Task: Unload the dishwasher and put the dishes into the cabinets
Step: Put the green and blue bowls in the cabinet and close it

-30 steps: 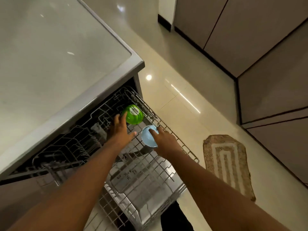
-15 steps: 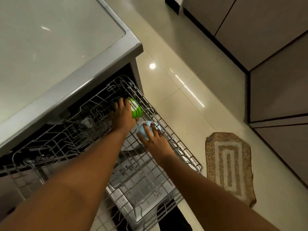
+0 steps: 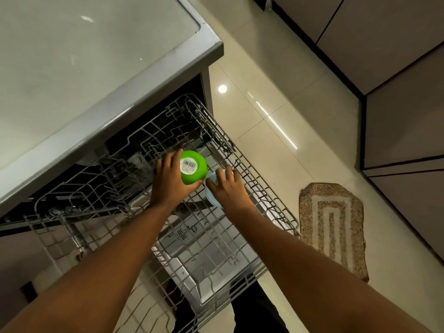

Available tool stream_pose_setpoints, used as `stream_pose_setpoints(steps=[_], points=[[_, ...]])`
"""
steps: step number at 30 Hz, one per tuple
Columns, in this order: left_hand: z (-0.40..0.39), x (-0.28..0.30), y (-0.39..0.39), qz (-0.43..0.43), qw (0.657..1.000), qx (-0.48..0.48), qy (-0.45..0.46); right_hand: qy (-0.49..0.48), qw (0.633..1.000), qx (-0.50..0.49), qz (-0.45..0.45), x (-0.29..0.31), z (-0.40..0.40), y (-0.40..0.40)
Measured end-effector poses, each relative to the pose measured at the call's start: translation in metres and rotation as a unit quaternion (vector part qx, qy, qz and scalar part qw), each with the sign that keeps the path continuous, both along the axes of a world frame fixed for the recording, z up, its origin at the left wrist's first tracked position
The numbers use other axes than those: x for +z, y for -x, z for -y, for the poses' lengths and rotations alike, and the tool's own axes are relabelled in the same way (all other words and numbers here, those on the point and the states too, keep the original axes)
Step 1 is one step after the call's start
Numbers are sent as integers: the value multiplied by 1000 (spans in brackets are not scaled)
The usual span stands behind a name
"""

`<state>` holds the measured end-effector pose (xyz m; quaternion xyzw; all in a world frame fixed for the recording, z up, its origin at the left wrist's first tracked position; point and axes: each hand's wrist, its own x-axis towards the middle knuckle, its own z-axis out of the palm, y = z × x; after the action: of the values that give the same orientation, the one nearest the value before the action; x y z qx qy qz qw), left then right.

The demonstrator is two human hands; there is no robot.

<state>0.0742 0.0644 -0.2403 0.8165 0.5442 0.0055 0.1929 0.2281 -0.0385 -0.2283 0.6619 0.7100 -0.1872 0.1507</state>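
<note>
Above the dishwasher rack (image 3: 240, 162), our left hand (image 3: 168, 181) grips the green bowl (image 3: 193, 167) and our right hand (image 3: 228, 188) grips the blue bowl (image 3: 212, 200). Both look light, stiff plastic, best taken by rim and wall.

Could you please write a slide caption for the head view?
Left hand grips a green bowl, right hand a blue bowl, over the dishwasher rack.
</note>
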Motion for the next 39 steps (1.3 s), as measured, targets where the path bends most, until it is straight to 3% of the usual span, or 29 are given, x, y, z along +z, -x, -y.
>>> stream_pose_setpoints(steps=[6,15,24,32,39], points=[[34,24,46,29,998,38,36,18,992,-109,-67,25,19,16],[79,86,113,38,999,15,16,-41,986,-156,-42,83,67,59],[131,189,191,46,997,-39,-54,-121,967,-223,-35,191,131,134],[156,279,265,55,992,-30,-109,-174,961,-214,-23,273,170,188],[184,351,330,71,982,41,-173,-240,957,-157,-47,347,165,222]])
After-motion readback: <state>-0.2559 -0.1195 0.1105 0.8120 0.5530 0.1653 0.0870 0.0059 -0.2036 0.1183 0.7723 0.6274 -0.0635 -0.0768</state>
